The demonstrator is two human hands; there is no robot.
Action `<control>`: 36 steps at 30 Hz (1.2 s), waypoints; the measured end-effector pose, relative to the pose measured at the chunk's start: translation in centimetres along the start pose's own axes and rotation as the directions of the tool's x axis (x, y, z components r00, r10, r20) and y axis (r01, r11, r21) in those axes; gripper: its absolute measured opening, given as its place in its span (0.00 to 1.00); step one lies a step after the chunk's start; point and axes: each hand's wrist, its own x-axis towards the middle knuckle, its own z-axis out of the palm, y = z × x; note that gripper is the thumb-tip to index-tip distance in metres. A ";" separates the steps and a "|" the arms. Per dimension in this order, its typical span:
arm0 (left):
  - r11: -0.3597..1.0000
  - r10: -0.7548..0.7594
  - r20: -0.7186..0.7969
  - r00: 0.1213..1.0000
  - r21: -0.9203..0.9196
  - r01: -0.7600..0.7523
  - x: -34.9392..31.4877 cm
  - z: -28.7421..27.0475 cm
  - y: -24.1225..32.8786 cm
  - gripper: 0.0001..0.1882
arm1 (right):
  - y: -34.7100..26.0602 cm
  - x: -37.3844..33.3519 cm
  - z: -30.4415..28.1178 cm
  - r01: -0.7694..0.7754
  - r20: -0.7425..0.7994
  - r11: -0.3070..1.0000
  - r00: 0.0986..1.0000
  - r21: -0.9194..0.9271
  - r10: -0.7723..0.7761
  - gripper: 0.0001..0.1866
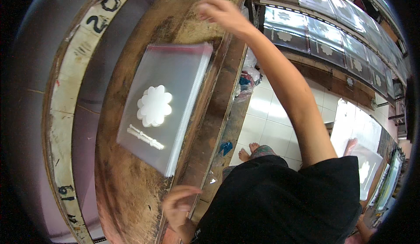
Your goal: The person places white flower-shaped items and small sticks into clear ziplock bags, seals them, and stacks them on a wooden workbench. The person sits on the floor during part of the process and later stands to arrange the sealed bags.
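A neat stack of clear plastic bags (168, 78) lies on the worn wooden table, with a reddish band along its far end. Each bag bears a white scalloped flower shape (154, 106) and a thin white stick-like mark (145, 137). Beyond the stack's far end, my right hand (220, 15) hovers over the wood, blurred, its fingers loosely bent with nothing visible in them. My left hand (179, 205) is just off the near corner of the stack, fingers apart and holding nothing that I can see.
The wooden table (131, 191) carries the stack. Past its left edge curves a pale beam (70, 82) with dark handwritten marks. Racks at the upper right hold rows of printed plastic sheets (326, 38). Another bag stack (365, 167) lies at the right. Below is a tiled floor (271, 113).
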 end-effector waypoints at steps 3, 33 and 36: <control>0.920 -0.389 0.285 0.876 0.169 0.354 3.5 3.4 -2.3 0.12 | 4.5 -7.2 -2.3 -0.058 -0.416 0.898 0.872 0.436 0.258 0.15; -0.240 0.119 -0.129 0.984 0.958 0.154 11.1 -19.7 -43.6 0.18 | 29.6 -9.1 18.6 0.638 0.689 0.674 0.677 -0.372 -0.260 0.11; -0.173 0.068 -0.217 0.974 0.959 0.226 14.1 -17.1 -41.0 0.20 | 32.7 -7.1 25.8 0.799 0.585 0.499 0.592 -0.336 -0.554 0.10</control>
